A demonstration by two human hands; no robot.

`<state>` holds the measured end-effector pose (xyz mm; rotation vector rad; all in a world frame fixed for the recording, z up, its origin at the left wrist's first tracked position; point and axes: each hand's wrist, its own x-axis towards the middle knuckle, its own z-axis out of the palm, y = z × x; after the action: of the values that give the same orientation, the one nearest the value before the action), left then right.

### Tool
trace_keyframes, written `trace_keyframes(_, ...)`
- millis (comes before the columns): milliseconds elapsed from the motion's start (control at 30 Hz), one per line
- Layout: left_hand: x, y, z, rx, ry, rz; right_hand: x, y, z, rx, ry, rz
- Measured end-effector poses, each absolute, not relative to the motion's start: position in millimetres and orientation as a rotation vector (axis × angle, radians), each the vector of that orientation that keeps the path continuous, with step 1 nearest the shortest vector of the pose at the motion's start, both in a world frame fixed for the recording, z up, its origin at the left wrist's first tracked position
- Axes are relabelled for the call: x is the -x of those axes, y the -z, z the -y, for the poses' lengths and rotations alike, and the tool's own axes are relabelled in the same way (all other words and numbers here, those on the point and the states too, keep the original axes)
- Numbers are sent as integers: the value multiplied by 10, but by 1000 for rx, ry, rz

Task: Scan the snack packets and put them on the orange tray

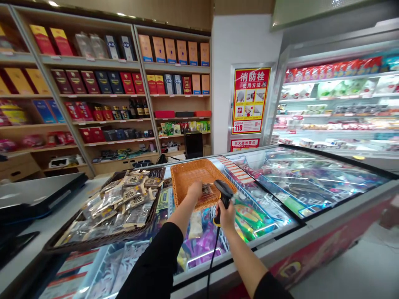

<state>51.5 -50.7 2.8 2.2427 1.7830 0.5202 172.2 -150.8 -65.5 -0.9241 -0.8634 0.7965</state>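
Looked like you were mid-scan tbh. Your right hand [228, 214] was wrapped round the barcode scanner [224, 192], your left hand [195, 190] seemingly pinching a small packet [207, 189] inside the orange wicker basket [190, 171]. Next move probably called for steady aim at that packet.

A chest freezer [330, 209] is carrying the things on its sliding glass top [274, 198], with a pale rim running along the near side and a red printed panel [335, 255] facing outward below. Dark bars are framing the panes. Directly on the glass, a dark brown woven basket [93, 244] is lying toward the left end, and an orange wicker basket [193, 169] is sitting just beside it, toward the far side. Beneath the panes, bagged goods in white wire compartments are showing through, partly blurred by reflections.
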Motion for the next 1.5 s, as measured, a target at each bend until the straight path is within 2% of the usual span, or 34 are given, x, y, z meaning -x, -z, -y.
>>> trace_keyframes(233, -34, -214, 554, -1930, -918, -1723, -1725, 632, 1499, 953, -813, 836)
trace_keyframes(400, 453, -334, 808, -1132, -1286, -1285, -1656, 635, 1576, 966, -775, 921)
trace_keyframes(467, 613, -306, 921, -1032, -1356, -1158, -1548, 624, 1630, 957, -776, 1020)
trace_keyframes(667, 769, -127, 1049, -1114, -1441, -1076, -1136, 567, 1832, 978, -782, 1330)
trace_keyframes(833, 723, -102, 1014, -1078, -1466, -1041, -1027, 566, 1925, 986, -861, 1330)
trace_keyframes(1267, 718, -107, 1044, -1131, -1446, -1077, -1031, 580, 1935, 960, -823, 1346)
trace_keyframes(1400, 667, -120, 1077, -1341, -1453, -1221, -1040, 620, 1913, 922, -895, 1274)
trace_keyframes(1500, 630, -223, 1217, -1656, -1635, -1413, -1078, 665, 1885, 891, -926, 1185)
